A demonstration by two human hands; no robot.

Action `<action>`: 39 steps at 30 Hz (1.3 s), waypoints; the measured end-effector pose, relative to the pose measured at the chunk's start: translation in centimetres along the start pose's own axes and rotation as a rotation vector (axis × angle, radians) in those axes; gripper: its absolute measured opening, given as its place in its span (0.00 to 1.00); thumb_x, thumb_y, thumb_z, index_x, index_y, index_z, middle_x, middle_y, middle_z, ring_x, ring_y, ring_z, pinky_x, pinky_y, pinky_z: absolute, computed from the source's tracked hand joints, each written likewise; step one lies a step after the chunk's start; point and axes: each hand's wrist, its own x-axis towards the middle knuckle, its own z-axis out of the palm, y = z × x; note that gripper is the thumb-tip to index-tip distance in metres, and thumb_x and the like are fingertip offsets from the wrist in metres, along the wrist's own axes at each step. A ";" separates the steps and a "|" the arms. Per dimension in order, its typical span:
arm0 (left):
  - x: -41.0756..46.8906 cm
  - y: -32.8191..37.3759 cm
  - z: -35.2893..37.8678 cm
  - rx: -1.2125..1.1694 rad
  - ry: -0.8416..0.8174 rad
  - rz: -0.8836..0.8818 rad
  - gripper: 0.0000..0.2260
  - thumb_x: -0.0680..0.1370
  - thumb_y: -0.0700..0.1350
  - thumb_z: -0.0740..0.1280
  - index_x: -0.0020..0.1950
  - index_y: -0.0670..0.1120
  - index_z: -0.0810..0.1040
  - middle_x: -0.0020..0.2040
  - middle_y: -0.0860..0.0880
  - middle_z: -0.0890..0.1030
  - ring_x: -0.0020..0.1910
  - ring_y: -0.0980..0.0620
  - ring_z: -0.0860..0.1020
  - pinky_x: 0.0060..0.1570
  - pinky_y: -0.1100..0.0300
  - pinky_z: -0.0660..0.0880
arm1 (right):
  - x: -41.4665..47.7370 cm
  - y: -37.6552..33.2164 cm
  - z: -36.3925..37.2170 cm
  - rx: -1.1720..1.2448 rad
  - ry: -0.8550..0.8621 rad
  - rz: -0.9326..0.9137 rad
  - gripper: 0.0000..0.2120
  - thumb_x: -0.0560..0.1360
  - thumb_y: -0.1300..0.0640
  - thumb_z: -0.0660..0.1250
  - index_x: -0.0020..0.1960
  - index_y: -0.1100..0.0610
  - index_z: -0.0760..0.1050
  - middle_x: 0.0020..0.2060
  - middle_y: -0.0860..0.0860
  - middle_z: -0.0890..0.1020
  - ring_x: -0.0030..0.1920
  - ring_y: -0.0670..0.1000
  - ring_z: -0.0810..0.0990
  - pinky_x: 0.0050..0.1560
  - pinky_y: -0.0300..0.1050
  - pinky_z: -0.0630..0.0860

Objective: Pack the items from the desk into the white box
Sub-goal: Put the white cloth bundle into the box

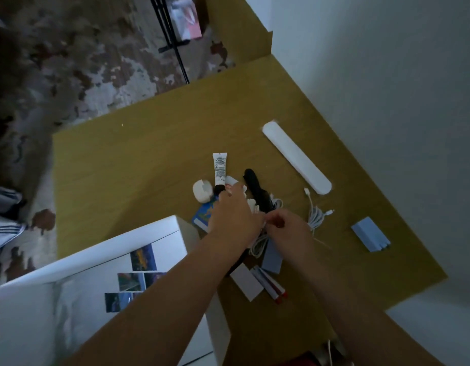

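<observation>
Now both hands work mid-desk [128,159]: left hand [235,213] curled over the pile, right hand [286,225] pinching the white cable [314,215]; white box [78,262] sits open at the near-left corner.

On your desk: one white box [154,228], one long white case [297,157], one tube [219,169], one black comb [255,184], one round white case [201,191], two blue pads [370,234] [272,256], two red-tipped markers [268,285], one white cable [316,211]. Two hands [235,211] [286,223] of yours in view.
</observation>
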 end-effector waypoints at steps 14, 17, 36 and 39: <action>-0.5 -1.7 -3.1 -0.133 0.112 0.105 0.04 0.76 0.48 0.64 0.48 0.50 0.76 0.40 0.53 0.78 0.36 0.59 0.75 0.31 0.65 0.67 | -0.2 -2.7 -2.2 0.335 0.008 -0.062 0.11 0.73 0.51 0.68 0.53 0.41 0.73 0.47 0.38 0.78 0.50 0.39 0.78 0.40 0.31 0.73; -2.3 -2.6 -5.3 -0.425 0.107 0.046 0.05 0.75 0.52 0.66 0.49 0.55 0.78 0.40 0.58 0.80 0.39 0.63 0.76 0.33 0.67 0.69 | -1.5 -5.3 -2.5 0.666 -0.303 -0.067 0.23 0.66 0.39 0.70 0.60 0.34 0.69 0.52 0.32 0.79 0.53 0.34 0.78 0.42 0.32 0.78; -13.8 -23.0 -13.4 -0.510 0.718 -0.256 0.11 0.72 0.49 0.70 0.50 0.62 0.75 0.45 0.64 0.76 0.40 0.70 0.74 0.34 0.76 0.67 | -8.7 -15.3 13.2 0.264 -0.562 -0.202 0.12 0.68 0.56 0.74 0.48 0.44 0.78 0.42 0.39 0.84 0.43 0.38 0.82 0.37 0.34 0.79; -15.5 -27.2 -13.6 -0.311 0.874 -0.308 0.11 0.73 0.44 0.69 0.51 0.58 0.76 0.51 0.57 0.76 0.43 0.62 0.75 0.38 0.77 0.65 | -9.8 -15.1 16.6 0.151 -0.611 -0.152 0.15 0.67 0.54 0.75 0.51 0.45 0.77 0.45 0.42 0.83 0.43 0.41 0.82 0.40 0.39 0.81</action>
